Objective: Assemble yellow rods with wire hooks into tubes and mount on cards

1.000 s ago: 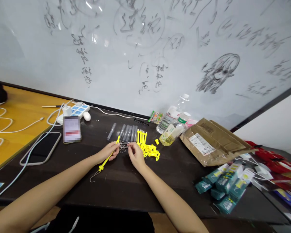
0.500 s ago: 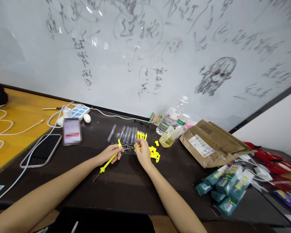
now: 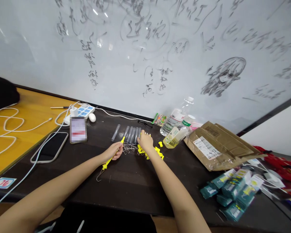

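My left hand (image 3: 115, 150) is closed around a thin yellow plastic rod (image 3: 108, 161). A bent wire hook (image 3: 99, 177) sticks out of its lower end, and its upper end points toward the clear tubes (image 3: 130, 134). Farther right, my right hand (image 3: 145, 141) reaches down by the right end of the tubes, its fingers bunched and their tips mostly hidden. Beneath and beside it lies a pile of small yellow plastic pieces (image 3: 158, 152). Loose wire hooks (image 3: 129, 148) lie between the two hands.
At the left are a phone (image 3: 49, 147), a power strip (image 3: 83, 112) and a white cable (image 3: 36, 161). Bottles (image 3: 176, 136) stand or lean at the back, beside a cardboard parcel (image 3: 218, 145). Several green boxes (image 3: 235, 187) lie front right. A whiteboard (image 3: 116, 71) rises behind the dark table.
My right hand has moved forward from beside the yellow pieces to the tubes' right end, covering the yellow rods there. The left hand still holds its rod, and the view has shifted slightly.
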Tool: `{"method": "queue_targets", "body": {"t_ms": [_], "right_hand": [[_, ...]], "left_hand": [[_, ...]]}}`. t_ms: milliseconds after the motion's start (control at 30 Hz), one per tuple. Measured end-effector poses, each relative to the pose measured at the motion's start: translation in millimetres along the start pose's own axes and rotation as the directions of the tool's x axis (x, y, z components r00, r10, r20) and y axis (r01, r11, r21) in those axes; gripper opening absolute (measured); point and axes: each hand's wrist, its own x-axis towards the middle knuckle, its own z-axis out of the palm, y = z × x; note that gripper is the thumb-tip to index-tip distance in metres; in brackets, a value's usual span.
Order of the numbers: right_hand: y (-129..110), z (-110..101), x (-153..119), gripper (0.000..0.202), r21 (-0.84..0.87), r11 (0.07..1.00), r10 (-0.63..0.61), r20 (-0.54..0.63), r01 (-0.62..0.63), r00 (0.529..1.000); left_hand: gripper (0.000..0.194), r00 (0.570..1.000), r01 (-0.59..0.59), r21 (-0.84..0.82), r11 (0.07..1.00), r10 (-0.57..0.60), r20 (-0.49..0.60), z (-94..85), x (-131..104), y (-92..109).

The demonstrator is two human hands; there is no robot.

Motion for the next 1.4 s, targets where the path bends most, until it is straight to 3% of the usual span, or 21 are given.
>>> {"method": "queue_targets", "body": {"t_ms": [200, 367, 633, 833, 900, 1000, 1100, 1167, 1233, 1300, 1400], "right_hand": [[-4.5, 1.4, 4.6, 0.035, 0.033, 0.997, 0.068, 0.114, -0.072, 0.991], [-0.9, -0.9, 7.1, 0.035, 0.081, 0.988, 0.118, 0.119, -0.128, 0.986], [-2.0, 4.1, 5.2, 0.034, 0.075, 0.991, 0.102, 0.137, -0.113, 0.985], [-1.6, 2.3, 11.7, 0.029, 0.17, 0.967, 0.158, 0.185, -0.191, 0.97], [5.4, -1.7, 12.5, 0.026, 0.283, 0.935, 0.171, 0.17, -0.214, 0.97], [15.4, -7.6, 4.6, 0.029, 0.625, 0.752, 0.155, 0.145, -0.212, 0.977], [13.0, -7.8, -17.3, 0.041, 0.818, 0.544, 0.076, 0.173, -0.186, 0.982], [3.5, -3.5, -36.2, 0.039, 0.974, 0.042, -0.067, 0.225, -0.223, 0.972], [-8.3, 2.4, -53.1, 0.035, 0.932, -0.259, -0.123, 0.229, -0.254, 0.966], [-17.9, 6.9, -64.3, 0.032, 0.887, -0.382, -0.129, 0.226, -0.259, 0.965], [-23.8, 8.4, -69.5, 0.029, 0.874, -0.43, -0.109, 0.2, -0.228, 0.974]], "left_hand": [[0.016, 0.998, 0.052, 0.01, 0.999, -0.052, 0.041, 0.8, -0.9, 3.8], [0.013, 0.999, 0.027, 0.02, 0.999, -0.028, 0.041, 1.4, -0.9, 0.1], [0.017, 0.998, -0.006, 0.049, 0.999, 0.003, 0.067, 1.8, -0.7, -0.8], [0.022, 0.997, -0.009, 0.093, 0.996, 0.002, 0.077, -1.1, 0.9, -4.8], [0.025, 0.996, -0.028, 0.121, 0.992, 0.017, 0.09, -1.4, 0.5, -6.2], [0.029, 0.991, -0.073, 0.177, 0.982, 0.051, 0.127, -0.4, -0.8, -7.6], [0.031, 0.985, -0.097, 0.223, 0.97, 0.062, 0.16, 1.7, -2.4, -7.7], [0.031, 0.981, -0.102, 0.254, 0.962, 0.056, 0.184, 3.0, -4.0, -6.3], [0.031, 0.976, -0.111, 0.289, 0.951, 0.049, 0.212, 4.3, -6.3, -3.6], [0.031, 0.973, -0.115, 0.324, 0.939, 0.04, 0.229, 5.4, -9.1, -0.1], [0.032, 0.97, -0.113, 0.36, 0.926, 0.025, 0.241, 6.5, -12.1, 3.2]]}}
